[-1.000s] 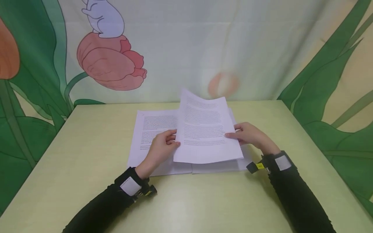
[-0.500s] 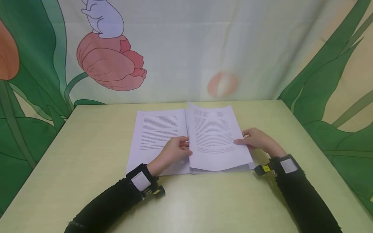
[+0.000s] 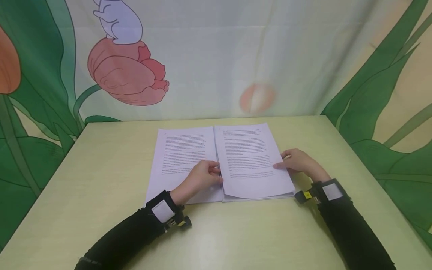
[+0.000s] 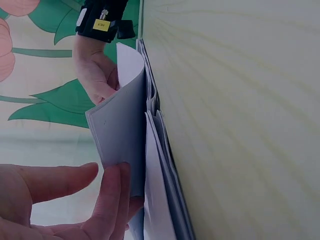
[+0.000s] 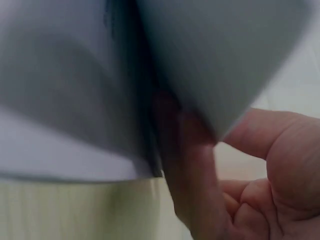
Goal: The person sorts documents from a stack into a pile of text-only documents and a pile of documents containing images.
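Two stacks of white printed paper lie side by side on the table. My left hand [image 3: 202,176] reaches over the left stack [image 3: 182,152], its fingertips at the inner edge of the right stack [image 3: 248,163]. In the left wrist view the left thumb [image 4: 62,182] stands apart from the sheets, while the fingers [image 4: 111,197] touch the edge of a curved, raised sheet [image 4: 122,130]. At the outer edge, my right hand [image 3: 302,163] pinches the top sheets, thumb above and fingers underneath. The right wrist view shows those fingers [image 5: 195,165] between bent sheets, partly blurred.
A pale yellow-green table [image 3: 216,240] extends around the paper. Behind it hangs a curtain [image 3: 202,56] printed with flowers, leaves and a white animal. Each wrist wears a black strap with a small camera; the right one [image 3: 302,197] sits near the stack's front corner.
The lifted sheets have come down and rightward onto the right stack and now lie nearly flat. Both hands moved right with them; the left thumb has come away from the sheets.
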A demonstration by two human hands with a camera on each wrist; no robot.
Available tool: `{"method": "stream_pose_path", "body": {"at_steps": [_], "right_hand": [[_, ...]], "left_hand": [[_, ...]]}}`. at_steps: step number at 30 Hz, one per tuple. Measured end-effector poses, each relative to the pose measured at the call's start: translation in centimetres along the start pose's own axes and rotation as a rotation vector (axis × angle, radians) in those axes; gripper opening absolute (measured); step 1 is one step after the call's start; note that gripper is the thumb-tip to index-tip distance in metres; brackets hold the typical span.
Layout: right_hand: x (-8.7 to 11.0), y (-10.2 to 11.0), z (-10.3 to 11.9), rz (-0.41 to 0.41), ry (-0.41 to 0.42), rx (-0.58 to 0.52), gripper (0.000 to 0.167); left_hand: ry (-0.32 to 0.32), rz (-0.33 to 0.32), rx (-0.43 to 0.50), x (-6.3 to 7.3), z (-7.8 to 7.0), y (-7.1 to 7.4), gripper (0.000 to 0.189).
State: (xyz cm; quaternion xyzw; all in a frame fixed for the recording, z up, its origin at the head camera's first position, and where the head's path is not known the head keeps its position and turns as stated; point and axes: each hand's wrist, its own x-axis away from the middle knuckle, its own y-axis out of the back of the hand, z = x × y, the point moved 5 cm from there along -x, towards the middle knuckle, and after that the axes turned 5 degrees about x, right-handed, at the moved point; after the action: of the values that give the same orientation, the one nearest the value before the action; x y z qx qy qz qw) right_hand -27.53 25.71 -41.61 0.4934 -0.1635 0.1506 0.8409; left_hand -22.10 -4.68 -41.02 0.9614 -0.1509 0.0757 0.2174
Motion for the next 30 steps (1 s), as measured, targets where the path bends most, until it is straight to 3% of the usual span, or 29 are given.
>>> {"method": "stream_pose_path", "body": {"at_steps": [6,15,23,30], "right_hand": [[0.5,0.2,0.4,-0.051,-0.017,0.034,0.058],[1.2,0.1,0.8,-0.109,-0.007,0.069,0.063],[1.2,0.1,0.9,-0.106,0.0,0.083,0.063],[1.0,0.1,0.5,-0.102,-0.01,0.075,0.064]], "left_hand": [[-0.028,-0.005,-0.04,0.4,0.0,0.4,0.044],[0.036,0.065,-0.026,0.7,0.2,0.0,0.027],[0.059,0.147,-0.062,1.0,0.4,-0.4,0.026],[0.059,0.178,-0.074,0.9,0.5,-0.8,0.028]]}}
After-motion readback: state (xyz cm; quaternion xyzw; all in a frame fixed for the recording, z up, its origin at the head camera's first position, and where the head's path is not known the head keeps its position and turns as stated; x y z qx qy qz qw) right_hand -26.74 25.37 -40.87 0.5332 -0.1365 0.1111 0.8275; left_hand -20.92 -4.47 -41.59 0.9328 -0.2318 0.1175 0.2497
